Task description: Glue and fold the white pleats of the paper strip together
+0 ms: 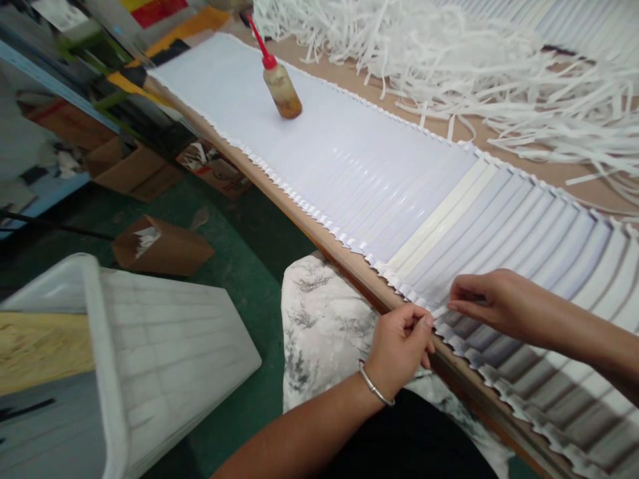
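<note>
Hands: two, left hand and right hand.
Overlapped sheets under both hands: too many to count.
Bottle: one, well beyond the left hand.
Bracelet: one, left wrist.
White tub: one, left of the left hand.
Cardboard boxes: at least three, further left.

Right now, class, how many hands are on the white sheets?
2: the left hand at the table edge, the right hand just beyond it, both pinching the sheets. No others show.

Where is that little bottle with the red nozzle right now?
The bottle sits at top centre of the head view, on the far end of the overlapping white sheets, just left of the heap of white strips.
</note>
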A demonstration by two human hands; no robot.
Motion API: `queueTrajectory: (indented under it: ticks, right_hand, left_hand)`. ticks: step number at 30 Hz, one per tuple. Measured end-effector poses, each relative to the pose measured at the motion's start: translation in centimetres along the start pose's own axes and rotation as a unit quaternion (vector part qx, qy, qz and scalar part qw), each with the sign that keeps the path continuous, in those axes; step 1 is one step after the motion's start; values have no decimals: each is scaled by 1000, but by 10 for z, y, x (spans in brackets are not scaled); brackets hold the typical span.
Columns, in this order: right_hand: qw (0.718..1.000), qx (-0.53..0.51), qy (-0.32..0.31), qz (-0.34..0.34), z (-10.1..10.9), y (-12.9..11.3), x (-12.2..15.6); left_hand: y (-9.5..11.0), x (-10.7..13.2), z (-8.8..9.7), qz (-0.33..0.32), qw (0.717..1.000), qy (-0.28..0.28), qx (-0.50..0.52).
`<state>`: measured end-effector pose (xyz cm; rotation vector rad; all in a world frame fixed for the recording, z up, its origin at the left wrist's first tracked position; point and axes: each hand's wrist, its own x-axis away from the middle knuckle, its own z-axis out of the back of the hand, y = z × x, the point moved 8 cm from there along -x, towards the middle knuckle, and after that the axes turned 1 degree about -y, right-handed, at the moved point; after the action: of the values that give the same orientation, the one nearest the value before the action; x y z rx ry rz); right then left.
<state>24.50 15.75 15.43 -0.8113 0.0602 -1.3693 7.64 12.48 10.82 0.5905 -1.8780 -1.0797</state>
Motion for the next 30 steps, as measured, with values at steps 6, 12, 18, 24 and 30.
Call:
queueTrajectory:
  ticks: [6, 12, 18, 24, 30]
  right_hand:
    - [997, 72, -21, -31, 10, 3, -20]
    - [993, 98, -36, -52, 16, 0, -27]
    - [993, 105, -35, -41, 19, 1, -33]
    - [993, 116, -18, -15, 18, -1, -36]
    - [991, 133, 7, -13, 24, 3, -37]
  left_hand:
    - [13, 6, 19, -79, 989, 43, -118]
    - [41, 16, 21, -240, 918, 65, -309]
    - [47, 15, 5, -292, 815, 11, -500]
    - [46, 5, -4, -243, 719, -15, -651]
    - [45, 0, -7, -214, 707, -21, -673]
